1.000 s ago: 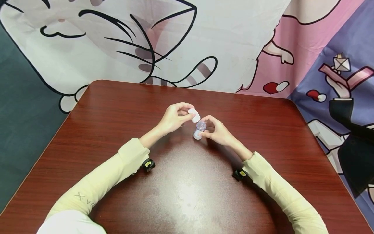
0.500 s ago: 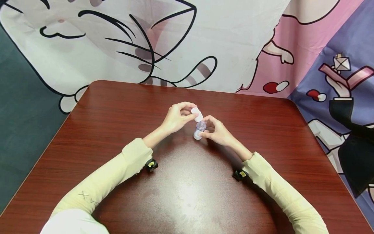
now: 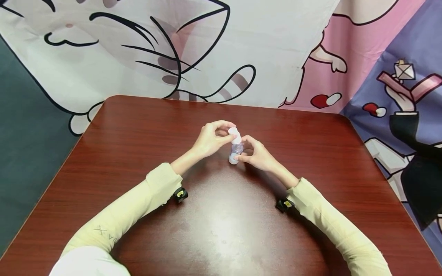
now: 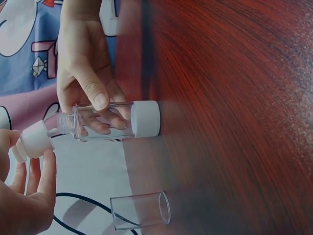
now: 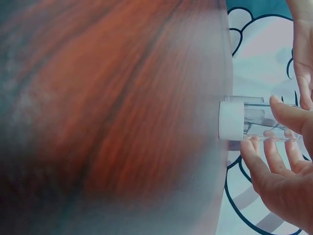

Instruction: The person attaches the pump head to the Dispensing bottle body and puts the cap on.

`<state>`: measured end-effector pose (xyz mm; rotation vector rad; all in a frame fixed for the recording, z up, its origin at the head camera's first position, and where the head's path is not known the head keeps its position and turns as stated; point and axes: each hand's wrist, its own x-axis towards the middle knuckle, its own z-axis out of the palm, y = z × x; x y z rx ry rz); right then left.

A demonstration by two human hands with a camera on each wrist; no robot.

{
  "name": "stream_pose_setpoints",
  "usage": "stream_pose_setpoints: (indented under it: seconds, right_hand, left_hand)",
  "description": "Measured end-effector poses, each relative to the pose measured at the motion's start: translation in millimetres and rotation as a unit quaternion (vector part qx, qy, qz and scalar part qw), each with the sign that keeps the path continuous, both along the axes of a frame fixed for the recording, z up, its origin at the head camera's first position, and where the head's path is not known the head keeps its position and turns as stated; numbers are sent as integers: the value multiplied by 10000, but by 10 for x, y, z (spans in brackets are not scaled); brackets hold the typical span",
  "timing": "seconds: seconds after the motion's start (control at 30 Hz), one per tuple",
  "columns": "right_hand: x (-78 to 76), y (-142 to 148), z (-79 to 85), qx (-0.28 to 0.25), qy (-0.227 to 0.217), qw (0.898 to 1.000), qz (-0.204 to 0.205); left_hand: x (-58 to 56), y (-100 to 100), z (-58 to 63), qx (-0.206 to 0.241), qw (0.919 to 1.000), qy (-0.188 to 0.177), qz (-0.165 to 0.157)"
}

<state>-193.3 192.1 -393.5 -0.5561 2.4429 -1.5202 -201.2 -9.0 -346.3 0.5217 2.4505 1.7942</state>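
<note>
My left hand [image 3: 212,140] pinches a white pump top [image 3: 235,135] between thumb and fingers. Beneath it a clear bottle with a white base [image 3: 233,157] stands upright on the table, gripped by my right hand [image 3: 259,154]. In the left wrist view, the tilted pump top [image 4: 35,141] has its short stem at the mouth of the bottle's threaded neck [image 4: 66,123]; whether the stem is inside is hard to tell. The right wrist view has my right thumb and fingers around the clear bottle wall, above its white base [image 5: 231,120].
A clear, open-ended cap [image 4: 142,210] stands on the table near the bottle, mostly hidden behind my left hand in the head view. The reddish-brown wooden table [image 3: 138,126] ends at a printed cartoon cloth [image 3: 276,57] behind it.
My left hand has moved slightly right, bringing the pump top from up and left of the bottle to over its neck. The right hand and the bottle have stayed in place.
</note>
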Motion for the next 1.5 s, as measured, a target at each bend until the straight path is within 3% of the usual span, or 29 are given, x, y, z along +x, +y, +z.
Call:
stream_pose_setpoints:
  seconds: [0.47, 0.93, 1.5]
  right_hand:
    - [-13, 24, -16, -53, 61, 10000, 38]
    - [-14, 28, 13, 12, -4, 10000, 59]
    - [-9, -2, 4, 42, 93, 9999, 110]
  left_hand:
    - [13, 39, -2, -30, 9996, 238, -134]
    - [30, 92, -14, -112, 9960, 792, -399]
    - [63, 118, -61, -179, 9951, 840, -489]
